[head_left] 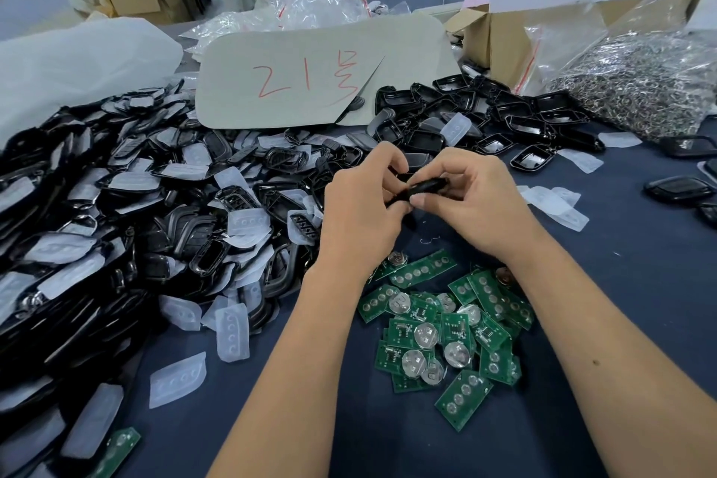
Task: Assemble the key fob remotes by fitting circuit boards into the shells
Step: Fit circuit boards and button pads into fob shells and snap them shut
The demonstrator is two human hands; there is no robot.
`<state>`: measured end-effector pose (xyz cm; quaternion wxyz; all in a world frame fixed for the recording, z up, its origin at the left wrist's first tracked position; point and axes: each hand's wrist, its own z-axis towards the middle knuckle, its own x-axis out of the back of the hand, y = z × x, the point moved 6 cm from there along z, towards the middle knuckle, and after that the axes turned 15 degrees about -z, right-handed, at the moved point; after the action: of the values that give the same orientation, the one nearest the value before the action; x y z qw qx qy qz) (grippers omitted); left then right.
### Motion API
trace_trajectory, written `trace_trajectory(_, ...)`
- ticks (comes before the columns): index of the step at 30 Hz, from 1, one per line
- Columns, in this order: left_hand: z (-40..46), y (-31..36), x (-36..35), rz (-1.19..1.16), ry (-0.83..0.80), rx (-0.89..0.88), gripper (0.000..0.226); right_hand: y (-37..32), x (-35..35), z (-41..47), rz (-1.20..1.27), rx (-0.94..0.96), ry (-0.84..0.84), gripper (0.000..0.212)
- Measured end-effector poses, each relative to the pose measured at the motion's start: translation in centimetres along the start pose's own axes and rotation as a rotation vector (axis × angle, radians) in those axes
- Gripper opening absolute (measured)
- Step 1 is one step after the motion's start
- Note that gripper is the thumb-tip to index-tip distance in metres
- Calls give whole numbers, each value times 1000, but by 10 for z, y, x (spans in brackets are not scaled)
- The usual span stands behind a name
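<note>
Shells (128,213) heap at the bench's (620,283) left, circuit boards (446,330) lie near centre, a carton (500,39) stands behind right.

Black shell (423,186) mostly hidden between the hands, any board inside unseen.

Two bare forearms enter from bottom edge, no sleeves in view. Left hand (359,211) and right hand (471,202) bare: no gloves, rings, watch or wristband visible. Fingernails short, unpainted. Small dark mole on right forearm (596,362). Rest of body out of view.
</note>
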<state>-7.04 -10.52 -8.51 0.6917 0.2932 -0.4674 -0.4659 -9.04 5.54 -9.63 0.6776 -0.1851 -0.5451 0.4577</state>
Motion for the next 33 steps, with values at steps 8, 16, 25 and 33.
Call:
trace_trajectory(8,-4,-18,-9,-834,65,456,34,16,0,0,247,-174,27,12)
trace_trajectory(16,-6,-15,-19,-1092,2,589,36,9,-4,0,356,-181,-25,27)
trace_trajectory(25,-10,-22,-18,-1056,16,639,41,11,-7,0,393,-280,-45,33)
trace_trajectory(33,-4,-27,-4,-814,115,594,17,18,2,-3,169,-363,-101,36)
